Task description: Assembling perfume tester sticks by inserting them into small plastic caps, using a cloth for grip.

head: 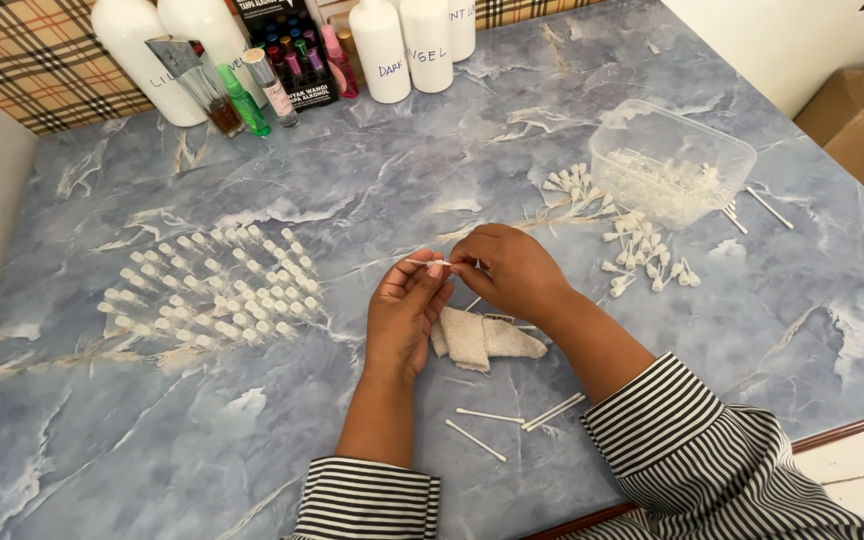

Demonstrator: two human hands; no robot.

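Note:
My left hand (404,312) and my right hand (512,268) meet over the middle of the blue marbled table (372,190). Together they pinch a thin white plastic tube (430,263), held level between the fingertips. Just below the hands lies a small beige folded cloth (477,338). Several thin white tubes (512,418) lie loose on the table near my forearms.
Rows of small white caps (214,285) stand at the left. A clear plastic box (670,160) of white parts sits at the right, with more small white sprayer parts (642,250) scattered beside it. White bottles (407,45) and small coloured vials (272,85) line the far edge. A cardboard box (857,115) stands off the table, right.

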